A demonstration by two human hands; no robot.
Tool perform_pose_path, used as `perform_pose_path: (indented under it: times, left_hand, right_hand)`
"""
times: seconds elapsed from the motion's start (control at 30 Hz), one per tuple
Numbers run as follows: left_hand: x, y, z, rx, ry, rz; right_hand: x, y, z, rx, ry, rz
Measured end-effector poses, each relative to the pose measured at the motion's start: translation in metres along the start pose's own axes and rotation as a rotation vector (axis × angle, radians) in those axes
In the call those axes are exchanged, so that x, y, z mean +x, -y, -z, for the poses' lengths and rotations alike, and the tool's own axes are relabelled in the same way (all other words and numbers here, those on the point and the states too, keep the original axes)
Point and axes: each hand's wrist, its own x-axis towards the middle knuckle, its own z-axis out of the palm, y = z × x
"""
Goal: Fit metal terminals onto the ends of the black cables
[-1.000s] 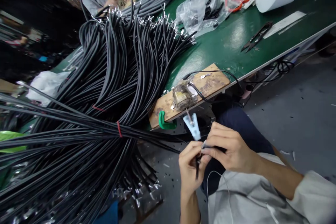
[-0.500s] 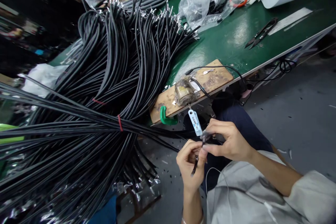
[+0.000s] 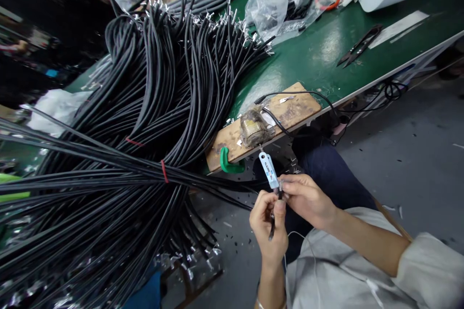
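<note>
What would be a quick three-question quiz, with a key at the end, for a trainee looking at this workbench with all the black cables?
1. Multiple choice: what is the left hand pinching?
A) a wooden spoon
B) a thin dark piece
C) a sheet of paper

2. True or false: the snips lie on the green tabletop.

3. Fill in the blank: a ____ tie crosses the bundle of black cables that reaches towards the hands.

Key: 1. B; 2. True; 3. red.
</note>
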Motion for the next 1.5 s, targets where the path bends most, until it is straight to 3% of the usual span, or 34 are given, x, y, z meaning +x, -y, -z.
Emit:
perform_pose_path:
  times: [0.23, 0.4, 0.5, 0.63, 0.77, 0.83, 0.9, 0.97, 1.03, 1.17, 1.23, 1.33, 1.4, 1.5]
  left_hand:
    - [0.005, -0.008, 0.011, -0.027, 0.198, 0.008]
    - [0.009, -0.013, 0.016, -0.045, 0.274, 0.082]
    - [0.010, -0.011, 0.017, -0.103, 0.284, 0.121]
    - [0.009, -0.007, 0.014, -0.121, 0.241, 0.076]
    - [0.009, -0.003, 0.008, -0.144, 0.181, 0.050]
    - [0.009, -0.002, 0.005, -0.170, 0.148, 0.062]
    - [0.009, -0.002, 0.004, -0.191, 0.139, 0.080]
    - [0.011, -0.003, 0.007, -0.207, 0.167, 0.106]
    - [0.014, -0.003, 0.013, -0.212, 0.222, 0.114]
    - [0.022, -0.002, 0.023, -0.125, 0.265, -0.055]
    - [0.024, -0.001, 0.025, -0.051, 0.246, -0.119]
    - [0.025, -0.002, 0.024, 0.008, 0.214, -0.126]
    - [0.023, -0.003, 0.023, 0.003, 0.191, -0.131]
    - [0.021, -0.003, 0.023, -0.065, 0.146, -0.178]
  right_hand:
    - [0.004, 0.007, 0.004, 0.003, 0.092, -0.026]
    - [0.007, 0.020, 0.008, -0.330, 0.238, 0.132]
    - [0.008, 0.017, 0.009, -0.362, 0.162, 0.220]
    - [0.007, 0.001, 0.006, -0.227, 0.002, 0.172]
    - [-0.001, -0.006, 0.001, -0.310, -0.044, 0.205]
    - [-0.004, -0.004, -0.001, -0.472, -0.094, 0.359]
    - [-0.006, -0.001, -0.001, -0.689, -0.150, 0.629]
    - [-0.005, 0.002, 0.000, -0.808, -0.133, 0.791]
    - [-0.002, 0.006, 0.003, -0.718, -0.013, 0.638]
    - [0.010, 0.023, 0.012, -0.404, 0.328, -0.075]
    - [0.017, 0.040, 0.016, -0.480, 0.453, -0.267]
    - [0.029, 0.068, 0.016, -0.808, 0.502, -0.310]
    - [0.037, 0.082, 0.010, -0.930, 0.395, -0.209]
    - [0.046, 0.085, -0.006, -0.882, 0.261, -0.034]
